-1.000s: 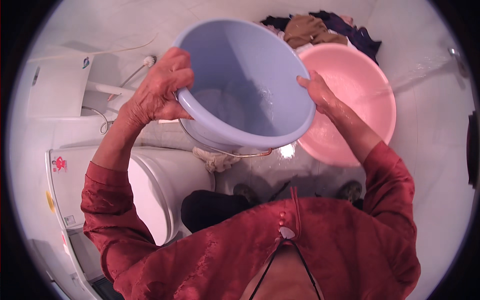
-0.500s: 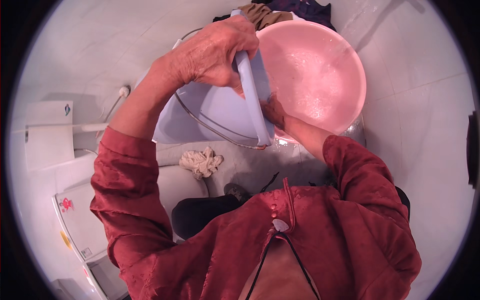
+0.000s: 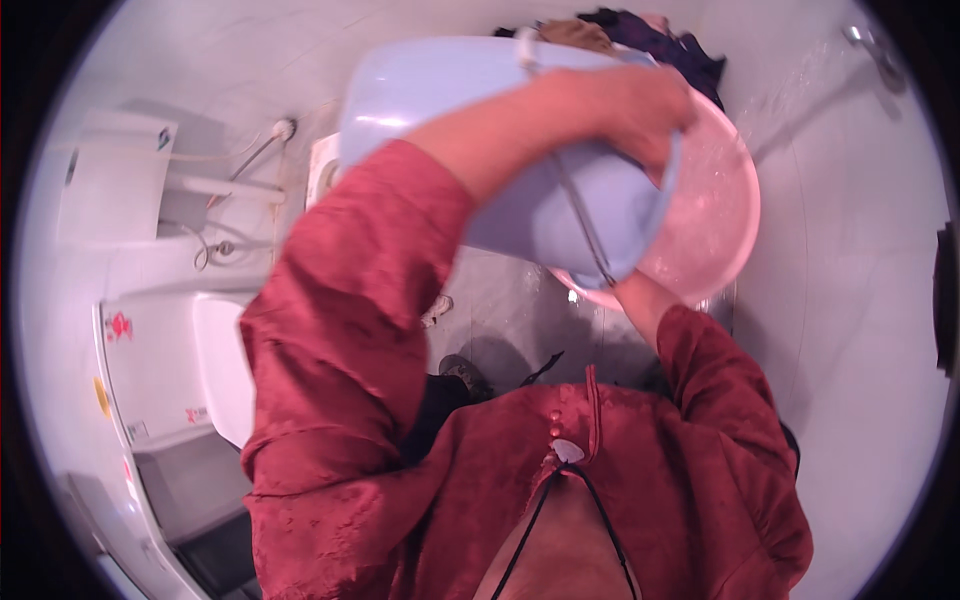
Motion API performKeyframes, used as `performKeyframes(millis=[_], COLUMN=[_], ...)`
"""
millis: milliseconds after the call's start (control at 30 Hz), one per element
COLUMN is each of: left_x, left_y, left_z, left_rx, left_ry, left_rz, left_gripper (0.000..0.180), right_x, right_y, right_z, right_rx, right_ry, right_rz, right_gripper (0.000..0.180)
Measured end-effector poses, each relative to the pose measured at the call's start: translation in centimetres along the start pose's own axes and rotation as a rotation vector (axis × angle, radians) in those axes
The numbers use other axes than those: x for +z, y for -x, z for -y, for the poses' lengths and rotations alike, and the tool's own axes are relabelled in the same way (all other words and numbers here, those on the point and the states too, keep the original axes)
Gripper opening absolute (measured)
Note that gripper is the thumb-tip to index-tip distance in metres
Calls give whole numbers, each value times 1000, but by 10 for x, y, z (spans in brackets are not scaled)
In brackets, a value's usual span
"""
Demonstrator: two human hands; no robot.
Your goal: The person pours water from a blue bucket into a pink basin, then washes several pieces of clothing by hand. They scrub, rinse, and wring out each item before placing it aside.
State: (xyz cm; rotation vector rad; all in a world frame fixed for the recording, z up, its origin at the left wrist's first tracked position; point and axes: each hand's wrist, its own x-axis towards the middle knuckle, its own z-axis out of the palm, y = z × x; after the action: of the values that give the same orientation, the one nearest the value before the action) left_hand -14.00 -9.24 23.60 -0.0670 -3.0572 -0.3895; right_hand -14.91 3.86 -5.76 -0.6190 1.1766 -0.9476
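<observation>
A pale blue bucket (image 3: 430,85) lies tipped on its side in the air, its mouth over the left part of a pink basin (image 3: 742,210). My left hand (image 3: 635,112) is closed over the bucket's rim, blurred by motion. The wire handle (image 3: 582,215) hangs across the bucket's mouth. My right forearm (image 3: 648,308) reaches up to the bucket's lower rim, and the hand itself is hidden behind the bucket. Water with bright ripples shows in the basin.
Dark and brown clothes (image 3: 665,42) lie in a heap beyond the basin. A metal fixture (image 3: 878,60) is at the far right. On the left stand a white box (image 3: 115,185) with a hose and a white rounded fixture (image 3: 222,360). A pale cloth (image 3: 437,310) peeks out past my sleeve.
My left hand has carried the bucket to the right and tipped it further, so it now covers more of the basin. My right hand has gone from sight behind it.
</observation>
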Motion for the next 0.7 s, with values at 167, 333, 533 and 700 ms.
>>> performKeyframes(millis=[167,333,533,700], left_x=[12,26,-28,-90], left_y=[-16,-7,28,123], left_z=[-47,-55,-56,-14], left_rx=[-211,-257,-153,-183], left_ry=[-109,-197,-379,-535], left_rz=[190,94,101,280], left_gripper=[43,38,42,53], right_x=[-10,-7,3,12], right_y=[12,14,13,-17], right_z=[5,12,39,74], right_rx=[88,113,30,-205], right_ry=[-93,-125,-142,-72], right_rz=[-51,-64,-57,-55], right_gripper=[49,49,48,48])
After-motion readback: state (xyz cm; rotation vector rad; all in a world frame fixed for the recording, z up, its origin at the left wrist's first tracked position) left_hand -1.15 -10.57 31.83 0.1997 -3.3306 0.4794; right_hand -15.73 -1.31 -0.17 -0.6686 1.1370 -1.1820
